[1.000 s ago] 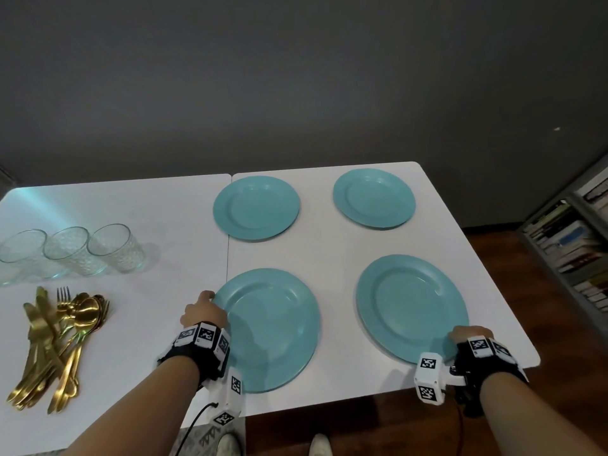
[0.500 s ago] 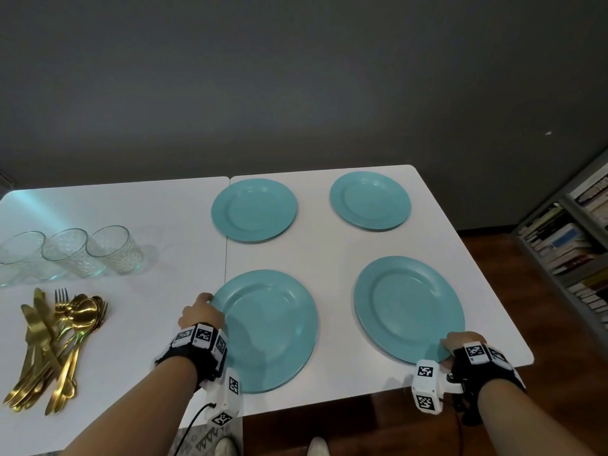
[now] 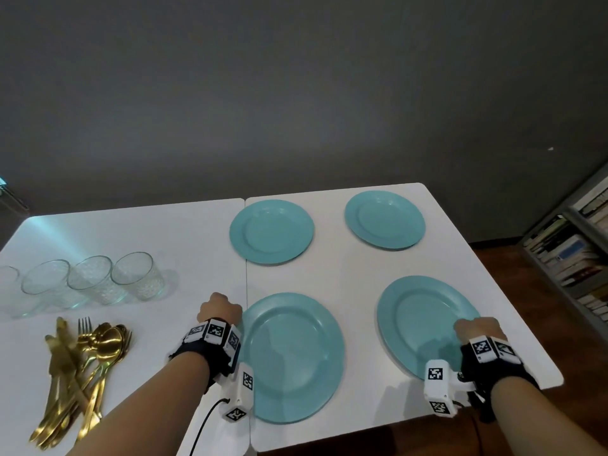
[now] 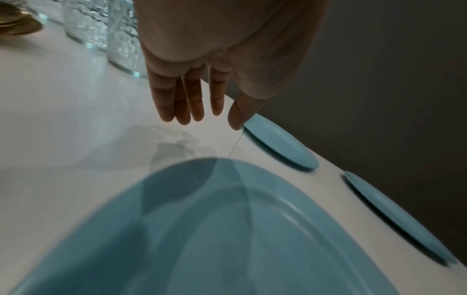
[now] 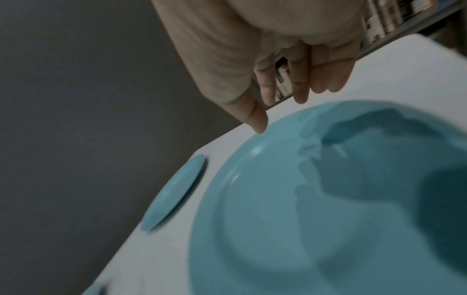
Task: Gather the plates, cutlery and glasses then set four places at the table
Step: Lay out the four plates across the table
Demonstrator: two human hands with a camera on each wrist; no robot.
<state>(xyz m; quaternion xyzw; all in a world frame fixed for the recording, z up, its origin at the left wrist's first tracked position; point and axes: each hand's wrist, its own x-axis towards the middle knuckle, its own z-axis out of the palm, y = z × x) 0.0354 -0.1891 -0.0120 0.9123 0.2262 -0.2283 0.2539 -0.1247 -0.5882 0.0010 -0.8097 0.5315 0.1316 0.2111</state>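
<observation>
Both hands hung relaxed, gripping nothing: left hand [image 4: 202, 65] beside its plate [image 3: 292, 357], right hand [image 5: 290, 59] above its plate [image 3: 424, 320]. Glasses [image 3: 138, 274] next, probably; lift each separately.

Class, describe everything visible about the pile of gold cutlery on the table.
The gold cutlery lies in a loose, overlapping heap on the white table, in front of the glasses. It looks like shiny gold-toned metal. Fork tines, spoon bowls and knife-like blades show, handles pointing toward the person. Neither hand touches it.
</observation>
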